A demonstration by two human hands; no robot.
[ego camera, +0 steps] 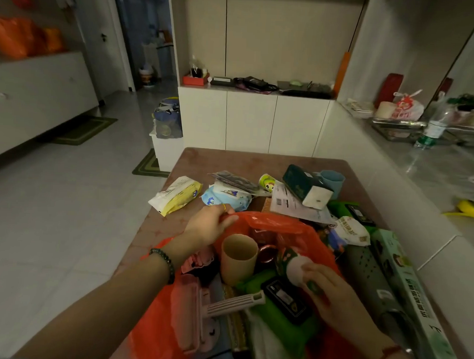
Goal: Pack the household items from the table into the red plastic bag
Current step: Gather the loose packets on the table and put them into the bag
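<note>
The bag (272,222) lies open in the lower middle of the frame, on the near end of the table (204,161). The left hand (210,224), just left of centre, pinches the bag's far rim: its fingers are curled over the thin red plastic and hold that edge up. The right hand (331,296), at lower right, is inside the mouth of the bag; its fingers and thumb wrap the near end of a green-and-white bottle (294,264), which lies tilted, its far end pointing toward the centre of the frame.

The bag is glossy orange-red, crumpled and partly see-through. Inside it, a beige cup (238,257) stands open end up, just below the left hand and left of the bottle. A green pack (278,305) with a black label lies under the right hand. A pink handled tool (223,306) lies across the bottom left of the opening.

Outside the bag, above the left hand, a yellow pack (176,195) and a blue pack (229,199) lie on the table. A dark green box (304,184) lies upper right of the bag, and a grey power strip (368,271) runs along the bag's right side.
</note>
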